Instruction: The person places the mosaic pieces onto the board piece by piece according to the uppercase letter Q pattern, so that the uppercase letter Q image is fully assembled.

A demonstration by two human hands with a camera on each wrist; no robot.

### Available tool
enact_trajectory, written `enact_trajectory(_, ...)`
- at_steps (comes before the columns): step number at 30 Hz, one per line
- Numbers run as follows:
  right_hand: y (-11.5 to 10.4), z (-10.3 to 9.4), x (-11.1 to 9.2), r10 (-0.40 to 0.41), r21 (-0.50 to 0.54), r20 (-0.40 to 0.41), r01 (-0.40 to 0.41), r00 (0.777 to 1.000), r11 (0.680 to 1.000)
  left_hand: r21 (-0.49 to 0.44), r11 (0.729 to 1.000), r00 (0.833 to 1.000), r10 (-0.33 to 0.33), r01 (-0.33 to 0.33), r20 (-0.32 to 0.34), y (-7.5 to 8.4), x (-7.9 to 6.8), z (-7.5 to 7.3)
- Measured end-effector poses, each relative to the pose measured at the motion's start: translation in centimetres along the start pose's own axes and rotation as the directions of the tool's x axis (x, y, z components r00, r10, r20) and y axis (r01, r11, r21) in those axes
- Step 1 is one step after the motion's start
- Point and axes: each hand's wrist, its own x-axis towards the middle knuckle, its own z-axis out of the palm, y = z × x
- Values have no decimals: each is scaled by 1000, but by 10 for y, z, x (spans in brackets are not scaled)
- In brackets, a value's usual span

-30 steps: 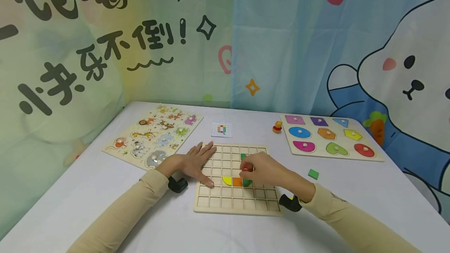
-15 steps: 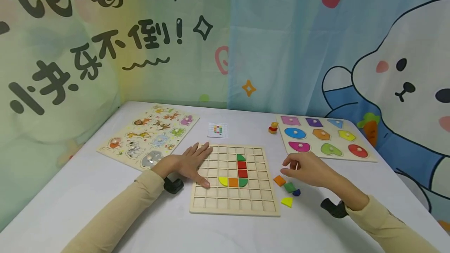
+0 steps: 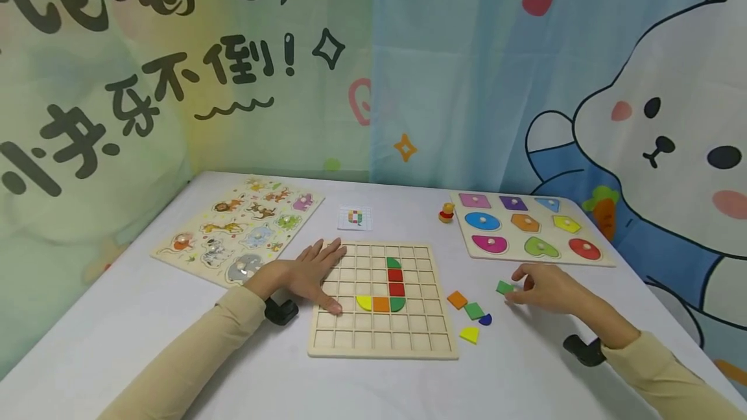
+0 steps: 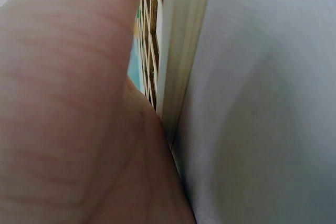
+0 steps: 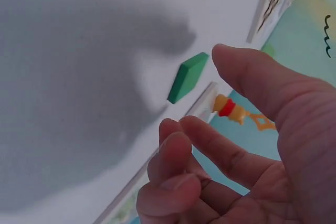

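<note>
My left hand (image 3: 309,277) lies with spread fingers over the left edge of a wooden grid board (image 3: 379,344). Set in its cells are a green rounded piece (image 3: 393,263), two red squares (image 3: 396,290), another green rounded piece (image 3: 397,304), an orange square (image 3: 381,304) and a yellow rounded piece (image 3: 364,303). Right of the board, my right hand (image 3: 548,289) reaches to a loose green square tile (image 3: 504,288). The right wrist view shows thumb and fingers parted around that tile (image 5: 189,77), which lies on the table with a gap to the fingertips.
Between board and right hand lie an orange square (image 3: 457,299), a green square (image 3: 474,310), a blue piece (image 3: 486,319) and a yellow piece (image 3: 469,334). Farther back are an animal puzzle (image 3: 192,264), a pattern card (image 3: 355,218), a small bear figure (image 3: 446,213) and a shape puzzle (image 3: 604,259).
My right hand has let go of a red square on the board, then moved right to the loose green tile. Two red squares now show in the grid. My left hand stays on the board.
</note>
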Motion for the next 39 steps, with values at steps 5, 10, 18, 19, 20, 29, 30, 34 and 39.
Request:
enact_trajectory(5, 3, 4, 8, 7, 2, 32, -7, 999, 1000, -2, 1000, 1000, -17, 17, 5, 3, -1, -1)
enact_trajectory(10, 2, 8, 11, 7, 9, 28, -7, 1000, 1000, -3, 1000, 1000, -27, 27, 8, 3, -2, -2)
enact_trajectory(18, 2, 9, 9, -26, 34, -24, 27, 999, 999, 4, 1000, 1000, -7, 7, 19, 0, 1, -2)
enact_trajectory(19, 2, 9, 9, -37, 39, -36, 39, 999, 999, 3, 1000, 1000, -6, 6, 19, 0, 1, -2)
enact_trajectory(20, 1, 8, 10, -55, 42, -48, 57, 997, 998, 4, 1000, 1000, -6, 6, 19, 0, 1, -2)
enact_trajectory(29, -27, 2, 15, -183, 50, -76, 187, 980, 981, -9, 1000, 1000, -17, 17, 10, -1, -1, -1)
enact_trajectory(30, -32, 2, 15, -195, 51, -74, 199, 978, 979, -10, 1000, 1000, -15, 15, 10, -1, -1, -1)
enact_trajectory(34, -51, 0, 15, -248, 51, -65, 252, 966, 966, -9, 1000, 1000, -15, 15, 12, -1, -1, 0)
enact_trajectory(39, -73, -1, 22, -308, 48, -35, 309, 951, 950, -17, 999, 1000, -28, 28, 2, 1, 0, 0)
